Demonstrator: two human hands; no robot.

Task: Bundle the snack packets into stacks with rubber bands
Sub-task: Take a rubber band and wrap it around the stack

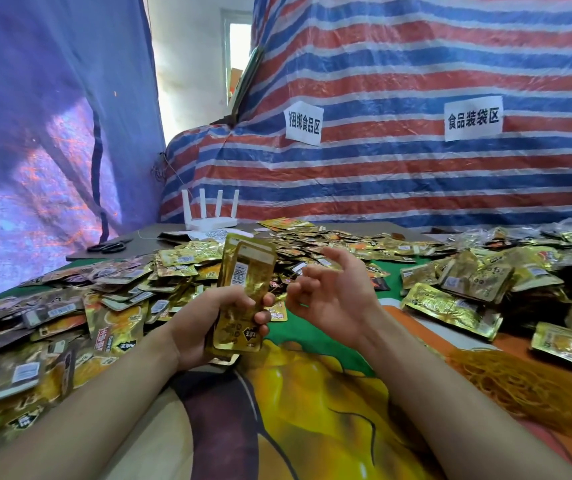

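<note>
Your left hand [208, 327] is curling its fingers [263, 317] round the stack's [246, 271] lower half, while your right hand [333, 299] is hovering just beside the stack, fingers spread. The foil is looking light and slick, likely sliding, so squeeze mid-stack.

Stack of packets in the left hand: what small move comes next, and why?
Probably the right hand reaches to the orange rubber bands for one: the left hand grips the stack upright, and no band shows on it.
</note>
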